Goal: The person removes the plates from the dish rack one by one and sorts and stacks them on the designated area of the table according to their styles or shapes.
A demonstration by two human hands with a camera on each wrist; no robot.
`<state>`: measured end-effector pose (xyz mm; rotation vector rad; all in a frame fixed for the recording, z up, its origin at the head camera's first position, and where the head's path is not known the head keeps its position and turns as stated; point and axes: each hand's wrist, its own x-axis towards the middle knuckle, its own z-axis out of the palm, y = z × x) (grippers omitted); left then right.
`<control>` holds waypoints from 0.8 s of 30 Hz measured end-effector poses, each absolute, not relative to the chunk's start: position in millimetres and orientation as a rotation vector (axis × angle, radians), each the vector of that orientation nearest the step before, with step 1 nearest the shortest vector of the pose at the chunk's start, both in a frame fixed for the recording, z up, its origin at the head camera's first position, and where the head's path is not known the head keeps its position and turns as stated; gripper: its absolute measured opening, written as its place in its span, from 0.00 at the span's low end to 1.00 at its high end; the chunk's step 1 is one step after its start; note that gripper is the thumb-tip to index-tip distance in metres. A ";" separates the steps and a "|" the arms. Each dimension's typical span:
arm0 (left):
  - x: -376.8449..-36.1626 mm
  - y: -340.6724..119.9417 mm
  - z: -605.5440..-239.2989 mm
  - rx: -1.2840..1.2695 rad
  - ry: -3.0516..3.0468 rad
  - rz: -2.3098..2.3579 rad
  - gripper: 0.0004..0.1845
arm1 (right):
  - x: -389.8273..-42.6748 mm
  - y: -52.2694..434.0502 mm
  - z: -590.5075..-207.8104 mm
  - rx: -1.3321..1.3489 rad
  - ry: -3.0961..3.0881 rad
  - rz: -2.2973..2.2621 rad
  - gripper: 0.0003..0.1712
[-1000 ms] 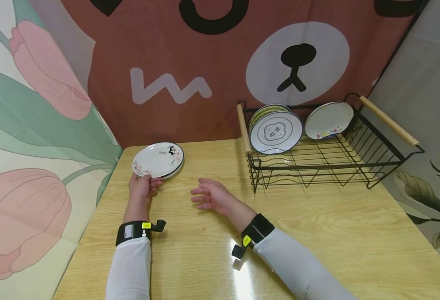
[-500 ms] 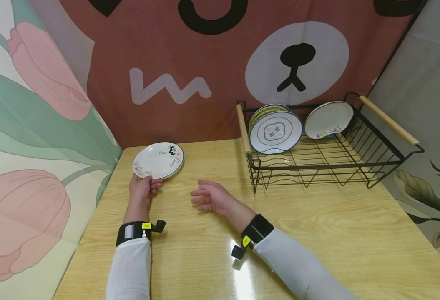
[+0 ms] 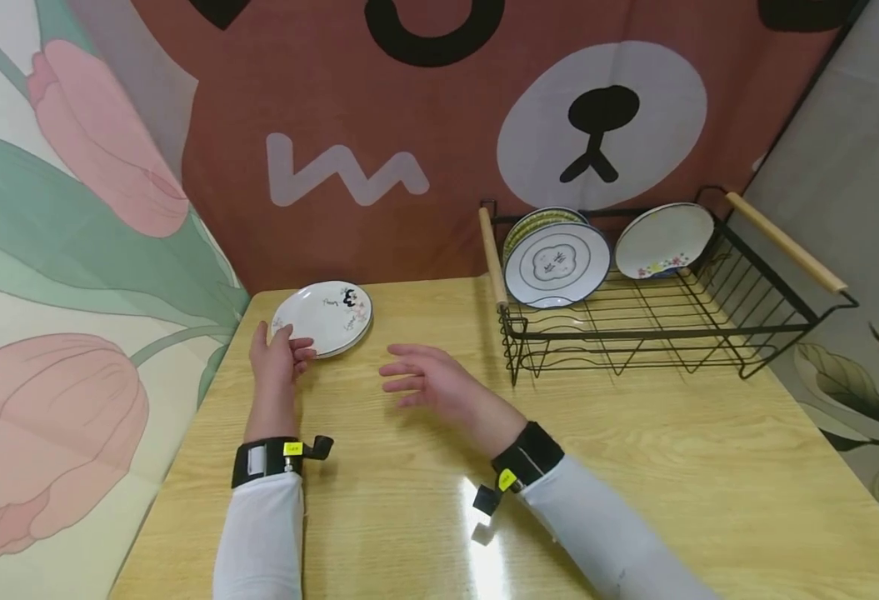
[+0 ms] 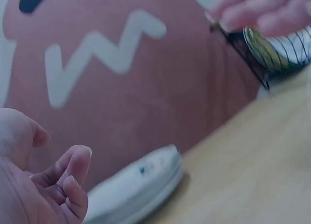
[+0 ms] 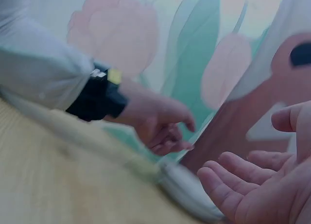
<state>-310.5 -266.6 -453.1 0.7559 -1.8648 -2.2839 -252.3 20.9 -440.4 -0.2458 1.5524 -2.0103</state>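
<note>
While the head view shows three plates already upright in the wire rack [image 3: 709,308] at 2 o'clock, we note the floral plate [image 3: 324,317] flat on the table [image 3: 634,467] at 11 o'clock, not yet lifted. Left hand [image 3: 277,360] rests at its near rim, fingers loosely curled; firm grip unconfirmed. Right hand [image 3: 427,385] hovers open, just right of it.

Left wrist view: curled fingers [image 4: 73,175] beside the plate's edge, not clamped.

Right wrist view: palm spread, empty.
</note>
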 end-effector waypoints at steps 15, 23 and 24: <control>-269.4 -208.6 -380.7 0.174 -1.590 -2.477 0.25 | -257.1 119.1 -293.7 -0.813 1.954 -1.924 0.25; -252.8 -174.4 -370.9 -0.015 -1.683 -2.548 0.24 | -301.3 173.4 -240.9 -0.678 2.470 -1.675 0.24; -251.8 -170.7 -371.5 -0.030 -1.689 -2.567 0.23 | -307.7 179.7 -236.4 -0.640 2.530 -1.627 0.24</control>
